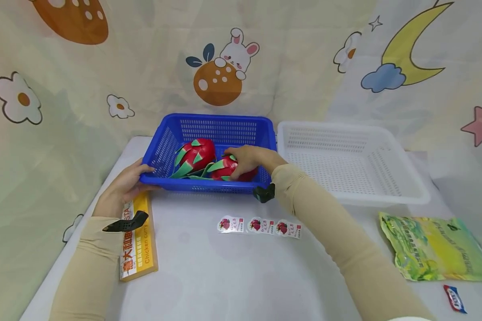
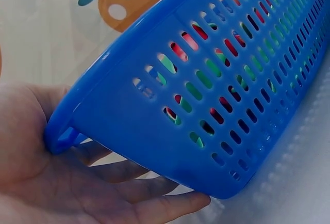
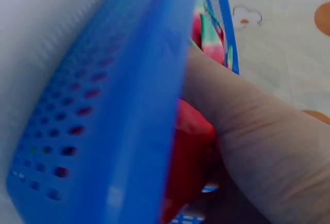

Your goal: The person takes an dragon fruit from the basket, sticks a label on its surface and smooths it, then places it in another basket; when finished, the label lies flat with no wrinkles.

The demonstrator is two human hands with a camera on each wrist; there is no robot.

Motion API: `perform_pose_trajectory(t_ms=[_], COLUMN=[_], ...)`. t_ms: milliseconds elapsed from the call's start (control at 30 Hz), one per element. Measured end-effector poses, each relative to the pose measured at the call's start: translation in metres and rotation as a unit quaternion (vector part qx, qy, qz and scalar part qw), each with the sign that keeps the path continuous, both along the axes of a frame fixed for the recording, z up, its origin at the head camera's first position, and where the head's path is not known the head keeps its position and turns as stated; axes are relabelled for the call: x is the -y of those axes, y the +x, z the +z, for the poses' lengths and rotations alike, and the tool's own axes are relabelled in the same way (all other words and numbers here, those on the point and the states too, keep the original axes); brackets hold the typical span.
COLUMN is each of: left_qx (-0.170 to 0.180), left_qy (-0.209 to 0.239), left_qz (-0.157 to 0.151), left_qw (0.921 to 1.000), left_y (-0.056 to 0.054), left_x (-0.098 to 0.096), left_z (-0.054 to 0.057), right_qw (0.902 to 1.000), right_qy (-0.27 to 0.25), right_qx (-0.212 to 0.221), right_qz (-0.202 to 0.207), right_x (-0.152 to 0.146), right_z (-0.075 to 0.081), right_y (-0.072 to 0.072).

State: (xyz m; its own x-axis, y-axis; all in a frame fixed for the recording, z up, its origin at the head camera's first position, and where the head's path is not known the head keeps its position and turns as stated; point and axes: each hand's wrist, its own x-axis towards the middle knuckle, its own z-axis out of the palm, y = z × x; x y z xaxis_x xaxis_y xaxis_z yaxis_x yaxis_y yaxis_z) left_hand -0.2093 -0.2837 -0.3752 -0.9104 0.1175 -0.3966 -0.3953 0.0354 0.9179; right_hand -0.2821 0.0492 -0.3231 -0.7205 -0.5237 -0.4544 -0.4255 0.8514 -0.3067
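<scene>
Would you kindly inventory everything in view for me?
Table: 1, white, under baskets
Left basket: 1, blue, table's back
Dragon fruits: 2, red-green, in left basket
Right basket: 1, white, table's back
Stickers: 3, mostly white, before left basket
Box: 1, yellow-white, table's left
Bag: 1, yellow-green, table's right
Packet: 1, red-white-blue, near bag
Backdrop: 1, cream, behind baskets
Left hand: 1, bare, on left basket's rim
Right hand: 1, bare, on one fruit
Sleeves: 2, beige, foreground
Devices: 2, black, by sleeve cuffs
</scene>
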Motion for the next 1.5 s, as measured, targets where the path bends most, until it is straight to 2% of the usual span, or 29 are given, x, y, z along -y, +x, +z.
perform_pose_trajectory(t_ms=[133, 233, 333, 433, 533, 633, 700, 800, 867, 900, 933, 1067, 1133, 1233, 1500], left_qx=[0.004, 0.002, 0.001, 0.002, -0.001, -0.001, 0.001, 0.001, 0.001, 0.001, 0.002, 0.002, 0.000, -0.001, 0.007], left_qy=[-0.002, 0.002, 0.006, 0.012, 0.018, 0.018, 0.014, 0.009, 0.012, 0.012, 0.012, 0.011, 0.010, 0.007, -0.001], left_qz=[0.000, -0.005, -0.008, -0.009, -0.011, -0.011, -0.008, -0.004, -0.002, 0.000, 0.001, 0.004, 0.005, 0.009, 0.036], left_qw=[1.0000, 1.0000, 1.0000, 0.9999, 0.9998, 0.9998, 0.9999, 0.9999, 0.9999, 0.9999, 0.9999, 0.9999, 0.9999, 0.9999, 0.9993], left_y=[0.001, 0.002, 0.001, 0.000, -0.001, -0.003, -0.003, -0.004, -0.004, -0.004, -0.004, -0.002, -0.002, -0.002, 0.000], left_x=[-0.002, -0.004, -0.006, -0.007, -0.009, -0.010, -0.011, -0.011, -0.010, -0.010, -0.009, -0.008, -0.007, -0.007, -0.010], left_z=[-0.003, -0.004, -0.004, -0.004, -0.005, -0.006, -0.006, -0.006, -0.005, -0.005, -0.005, -0.003, -0.003, -0.003, -0.005], right_qw=[0.9989, 0.9953, 0.9880, 0.9764, 0.9610, 0.9425, 0.9283, 0.9080, 0.9053, 0.9074, 0.9138, 0.9500, 0.9639, 0.9730, 0.9838], right_qy=[-0.011, -0.006, -0.016, -0.054, -0.102, -0.153, -0.188, -0.216, -0.219, -0.214, -0.205, -0.158, -0.134, -0.116, -0.109], right_qx=[-0.045, -0.093, -0.146, -0.196, -0.244, -0.291, -0.319, -0.359, -0.364, -0.361, -0.350, -0.269, -0.229, -0.199, -0.141], right_qz=[-0.007, -0.026, -0.050, -0.073, -0.080, -0.060, -0.038, -0.006, 0.008, 0.011, 0.013, 0.013, 0.014, 0.013, -0.019], right_x=[-0.003, -0.010, -0.023, -0.040, -0.059, -0.076, -0.084, -0.092, -0.093, -0.093, -0.092, -0.087, -0.083, -0.079, -0.072], right_z=[-0.003, 0.000, 0.010, 0.023, 0.035, 0.037, 0.031, 0.013, -0.001, -0.007, -0.013, -0.032, -0.037, -0.041, -0.038], right_y=[0.008, 0.017, 0.028, 0.044, 0.071, 0.106, 0.130, 0.162, 0.180, 0.188, 0.196, 0.219, 0.226, 0.230, 0.226])
